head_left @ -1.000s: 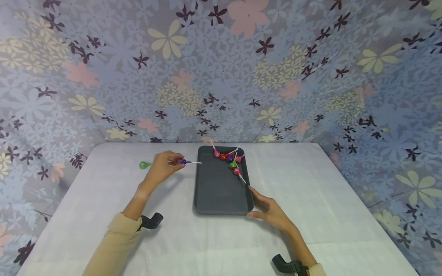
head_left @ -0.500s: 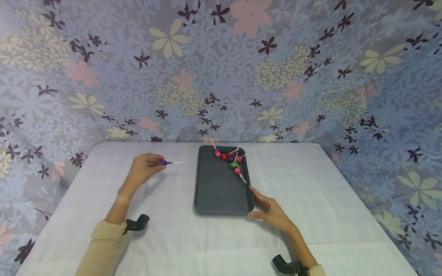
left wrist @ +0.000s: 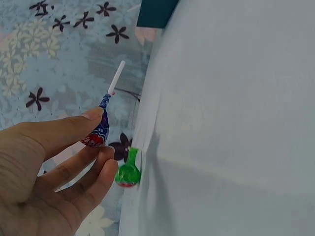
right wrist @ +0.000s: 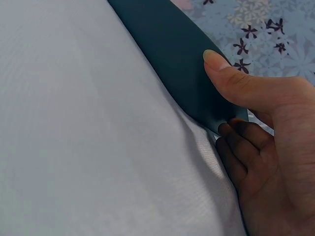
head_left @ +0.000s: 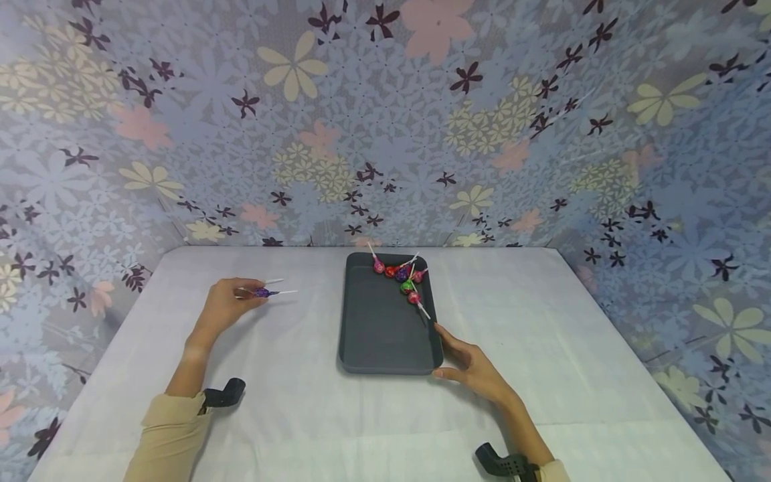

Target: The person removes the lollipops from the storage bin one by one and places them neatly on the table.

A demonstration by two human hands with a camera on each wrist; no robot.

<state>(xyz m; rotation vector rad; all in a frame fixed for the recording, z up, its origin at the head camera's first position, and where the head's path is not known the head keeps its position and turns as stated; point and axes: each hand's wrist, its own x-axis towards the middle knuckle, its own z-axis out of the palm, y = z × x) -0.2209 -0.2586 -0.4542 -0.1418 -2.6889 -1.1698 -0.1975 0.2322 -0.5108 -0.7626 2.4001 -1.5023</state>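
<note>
Shifted left since earlier, farther from dark tray [head_left: 385, 335] (right hand [head_left: 472, 375] curled round its near-right corner), left hand [head_left: 225, 304] pinches purple lollipop [head_left: 263, 292], thumb to fingers, left of tray, long axis sideways, stick pointing right.

A: Backed by what?
B: Backed by a floral wall [head_left: 385, 137], printed in pale blue on grey-lilac, dotted with cream flowers [head_left: 293, 65], pink flowers [head_left: 438, 28] and dark maroon flowers [head_left: 466, 78]. Wraps round to the left and right sides too.
A: And below?
B: Drops to a table [head_left: 578, 381] spread with white, looking broader toward the front, faintly creased near the lower right.
A: Lit how?
B: Softly, fairly evenly; looks dimmer in both wrist views.
</note>
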